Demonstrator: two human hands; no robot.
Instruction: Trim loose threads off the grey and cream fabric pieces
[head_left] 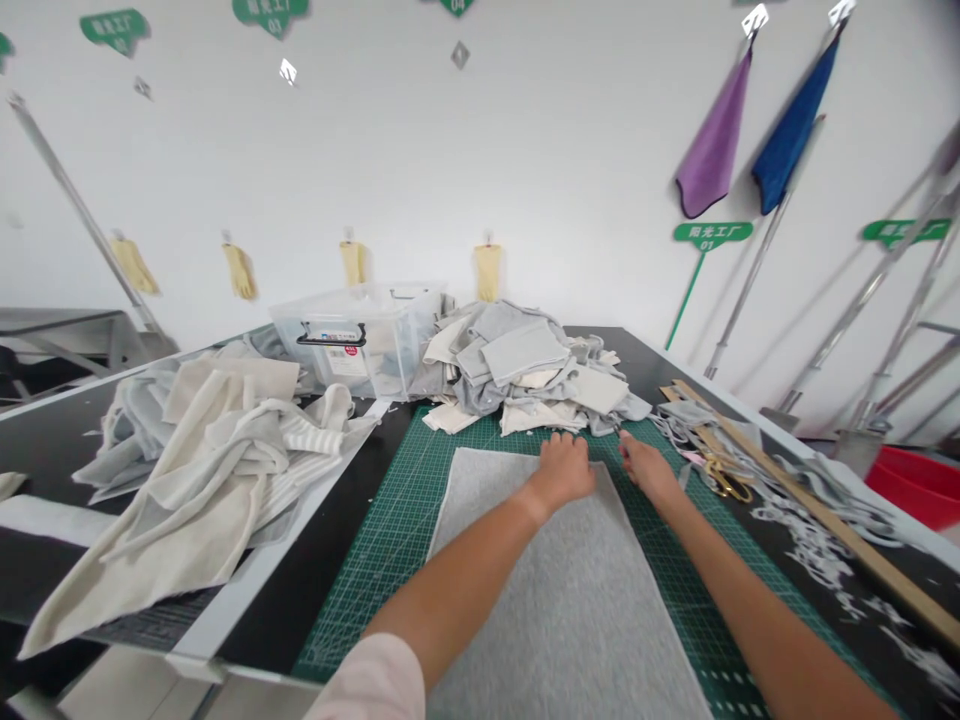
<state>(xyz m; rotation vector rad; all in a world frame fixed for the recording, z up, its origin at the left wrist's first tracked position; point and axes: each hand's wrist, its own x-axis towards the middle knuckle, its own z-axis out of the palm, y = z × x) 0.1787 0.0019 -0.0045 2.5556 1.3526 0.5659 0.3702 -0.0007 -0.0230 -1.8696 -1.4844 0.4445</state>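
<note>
A long grey fabric piece (547, 580) lies flat on a green cutting mat (382, 540). At its far edge my left hand (566, 468) is closed, fingers curled down on the cloth near its far right corner. Just right of that corner, my right hand (646, 468) is closed, with a small dark tip showing at its fingers; what it grips is mostly hidden. Beyond both hands rises a heap of grey and cream fabric scraps (525, 360), close to the fingertips.
On the left lie loose cream and grey cloths (225, 450). Behind them stands a clear plastic bin (352, 340). To the right are gold-handled scissors (724, 478), a long wooden strip (817, 510) and fabric trimmings (810, 550). A red bucket (915, 485) sits beyond the table edge.
</note>
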